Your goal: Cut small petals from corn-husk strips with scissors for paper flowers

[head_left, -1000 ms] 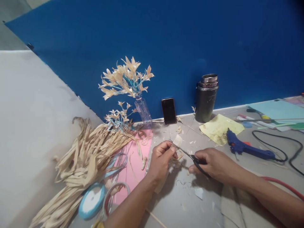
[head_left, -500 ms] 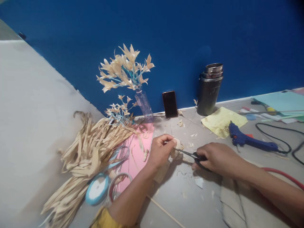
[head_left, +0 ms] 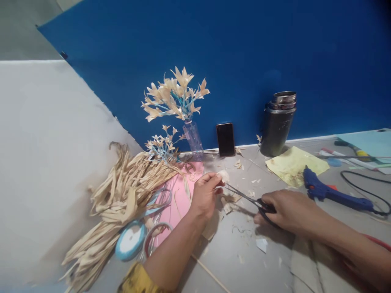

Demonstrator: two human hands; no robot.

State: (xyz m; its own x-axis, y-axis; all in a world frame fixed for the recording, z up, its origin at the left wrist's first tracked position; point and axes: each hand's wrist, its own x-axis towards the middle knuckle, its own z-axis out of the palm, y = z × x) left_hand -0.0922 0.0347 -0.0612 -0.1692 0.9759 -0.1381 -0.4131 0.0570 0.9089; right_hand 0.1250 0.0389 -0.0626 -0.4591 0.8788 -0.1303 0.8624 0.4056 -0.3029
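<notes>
My left hand pinches a small pale piece of dried corn husk between thumb and fingers. In my right hand are black-handled scissors, their blades slightly parted and pointing left at the husk piece. The tips lie close to its lower edge; whether they touch it I cannot tell. Below the blades, husk scraps lie on the grey surface. Left of my left hand is a pink sheet, with a large bundle of dried husks beside it.
Husk flowers stand in a clear plastic bottle by the blue wall. A phone and a dark flask stand there too. At right, a blue glue gun lies near yellow paper. Ribbon spool and tape roll sit lower left.
The scissors have drawn back a little to the right from the husk piece, which my left hand now holds slightly higher. The whole view has shifted, so the surroundings appear further right.
</notes>
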